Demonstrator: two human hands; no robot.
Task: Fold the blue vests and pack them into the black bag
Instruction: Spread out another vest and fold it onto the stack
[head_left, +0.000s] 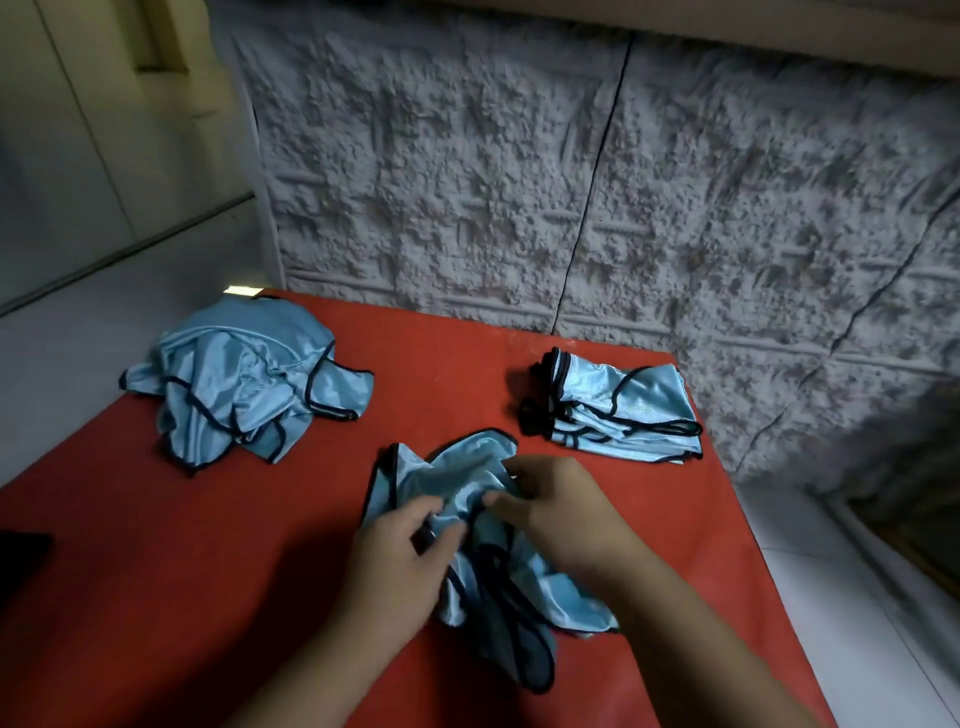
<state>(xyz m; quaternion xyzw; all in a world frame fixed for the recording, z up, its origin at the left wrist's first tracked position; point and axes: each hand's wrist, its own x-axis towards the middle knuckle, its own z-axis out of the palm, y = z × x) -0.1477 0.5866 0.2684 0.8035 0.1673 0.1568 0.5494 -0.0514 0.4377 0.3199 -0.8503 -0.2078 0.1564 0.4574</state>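
- Here, mid-fold on a table draped in red cloth (208, 571): one crumpled, shiny light-blue vest with black piping (467, 483), lying just ahead of the person and under both hands.
- Left hand (400, 561) down on the vest's near-left part, fingers curled and seemingly pinching a bunch of fabric; exact hold partly hidden by the folds.
- Right hand (556, 509) over the vest's right side, fingers bent into the cloth, apparently grasping it too; fingertips hidden in the wrinkles.
- Long axis of the vest running roughly from far-left to near-right, one black-edged end hanging toward the table's near edge between the forearms, the other spreading away beyond the fingers.
- Key relation for the coming move, as a judgement: far end lying away from both hands, near end closest to the left forearm, so spreading flat likely to mean drawing the two hands apart along that axis before any fold.
- Stack of folded light-blue vests (618, 410) at the far right, well apart from the working vest, nearer the right hand.
- Heap of unfolded light-blue vests (244, 379) at the far left, nearer the left hand, still to do.
- Dark shape (21, 556) at the left frame edge, possibly the black bag; too little visible to tell.
- Rough grey textured wall panel (571, 182) behind the table.
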